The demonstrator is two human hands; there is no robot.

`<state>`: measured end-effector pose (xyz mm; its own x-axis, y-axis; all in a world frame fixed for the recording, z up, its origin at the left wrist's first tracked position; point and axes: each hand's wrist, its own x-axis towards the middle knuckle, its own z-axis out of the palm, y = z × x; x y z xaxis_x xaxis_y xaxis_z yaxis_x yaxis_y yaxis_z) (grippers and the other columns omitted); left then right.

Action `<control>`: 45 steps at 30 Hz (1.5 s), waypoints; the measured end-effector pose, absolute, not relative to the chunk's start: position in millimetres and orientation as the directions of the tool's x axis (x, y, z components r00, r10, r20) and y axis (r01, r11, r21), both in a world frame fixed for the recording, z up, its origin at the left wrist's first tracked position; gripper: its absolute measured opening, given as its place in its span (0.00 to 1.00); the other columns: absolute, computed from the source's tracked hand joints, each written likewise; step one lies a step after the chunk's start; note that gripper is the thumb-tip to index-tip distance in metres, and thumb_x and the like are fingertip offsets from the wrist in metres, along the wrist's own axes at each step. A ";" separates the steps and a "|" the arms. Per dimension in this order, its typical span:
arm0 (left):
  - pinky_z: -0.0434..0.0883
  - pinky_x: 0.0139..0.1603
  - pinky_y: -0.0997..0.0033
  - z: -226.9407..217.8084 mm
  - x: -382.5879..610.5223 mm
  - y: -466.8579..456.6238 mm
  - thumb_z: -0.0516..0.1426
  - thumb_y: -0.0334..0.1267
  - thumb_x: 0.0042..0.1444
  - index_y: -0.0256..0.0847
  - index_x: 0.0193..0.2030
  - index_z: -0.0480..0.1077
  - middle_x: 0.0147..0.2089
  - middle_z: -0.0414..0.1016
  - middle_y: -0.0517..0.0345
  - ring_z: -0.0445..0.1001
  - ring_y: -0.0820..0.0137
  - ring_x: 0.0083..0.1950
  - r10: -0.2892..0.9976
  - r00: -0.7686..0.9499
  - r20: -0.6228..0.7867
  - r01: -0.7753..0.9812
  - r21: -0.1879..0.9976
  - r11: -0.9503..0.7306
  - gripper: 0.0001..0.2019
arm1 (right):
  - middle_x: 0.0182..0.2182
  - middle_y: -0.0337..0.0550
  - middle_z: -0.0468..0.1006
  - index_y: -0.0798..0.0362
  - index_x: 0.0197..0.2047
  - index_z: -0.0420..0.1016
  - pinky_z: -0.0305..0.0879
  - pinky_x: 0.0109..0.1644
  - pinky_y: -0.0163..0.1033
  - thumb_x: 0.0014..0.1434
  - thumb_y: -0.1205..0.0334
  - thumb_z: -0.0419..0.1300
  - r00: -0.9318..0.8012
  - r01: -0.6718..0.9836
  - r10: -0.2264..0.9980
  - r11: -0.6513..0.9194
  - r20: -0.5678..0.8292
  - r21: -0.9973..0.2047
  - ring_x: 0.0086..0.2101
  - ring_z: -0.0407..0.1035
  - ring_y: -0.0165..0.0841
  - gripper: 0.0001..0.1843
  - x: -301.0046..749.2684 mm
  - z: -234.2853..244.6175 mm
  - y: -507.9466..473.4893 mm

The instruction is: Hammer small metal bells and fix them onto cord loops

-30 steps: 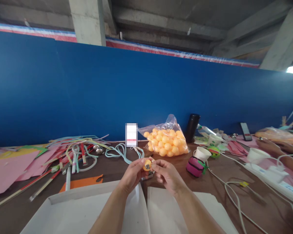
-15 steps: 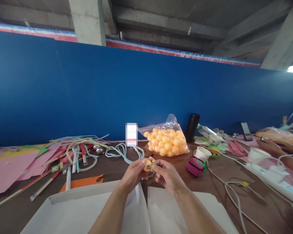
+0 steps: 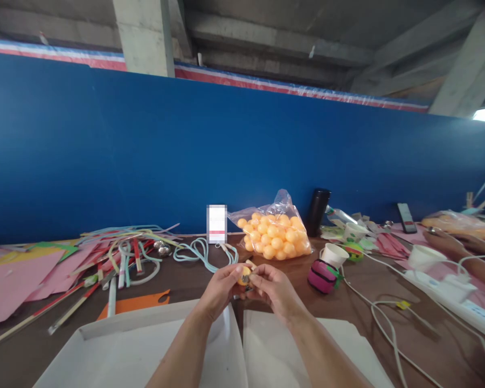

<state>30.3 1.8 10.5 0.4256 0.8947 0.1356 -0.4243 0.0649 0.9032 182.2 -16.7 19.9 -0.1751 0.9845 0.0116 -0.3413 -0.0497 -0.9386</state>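
An orange table tennis ball (image 3: 243, 274) with a dark grey patch on its front sits in my left hand (image 3: 220, 290), gripped between thumb and fingers. My right hand (image 3: 277, 289) is closed in a pinch at the ball's right edge, its fingertips touching the dark patch. Whatever lies between those fingertips is too small to make out. Below the ball, a small dark object is partly covered by my fingers. Behind my hands stands a clear plastic bag (image 3: 275, 237) full of similar orange balls.
Two white trays (image 3: 145, 350) lie under my forearms. Ropes (image 3: 202, 253), sticks and coloured paper (image 3: 24, 277) crowd the left. A magenta pouch (image 3: 321, 276), paper cups (image 3: 334, 254), a black bottle (image 3: 318, 212), cables and a power strip (image 3: 452, 299) occupy the right. Another person's hand (image 3: 448, 245) is far right.
The ball has turned slightly in my fingers, so its dark patch faces a little lower. My right fingertips have shifted slightly over it. Both hands stay in nearly the same place.
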 end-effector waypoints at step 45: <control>0.69 0.22 0.78 8.4 24.5 10.9 0.59 0.44 0.51 0.35 0.47 0.69 0.31 0.74 0.55 0.70 0.76 0.25 0.995 -0.011 0.100 -0.670 0.738 -0.082 0.19 | 0.38 0.48 0.74 0.51 0.36 0.71 0.60 0.33 0.39 0.49 0.61 0.60 0.147 0.933 0.986 -0.112 0.078 -0.342 0.38 0.70 0.42 0.09 228.8 1.8 -7.3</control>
<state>24.5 10.9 8.4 -0.0113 0.9949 0.1000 -0.6698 -0.0818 0.7380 228.8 -7.3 1.8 0.1471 0.9860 0.0779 0.9331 -0.1122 -0.3418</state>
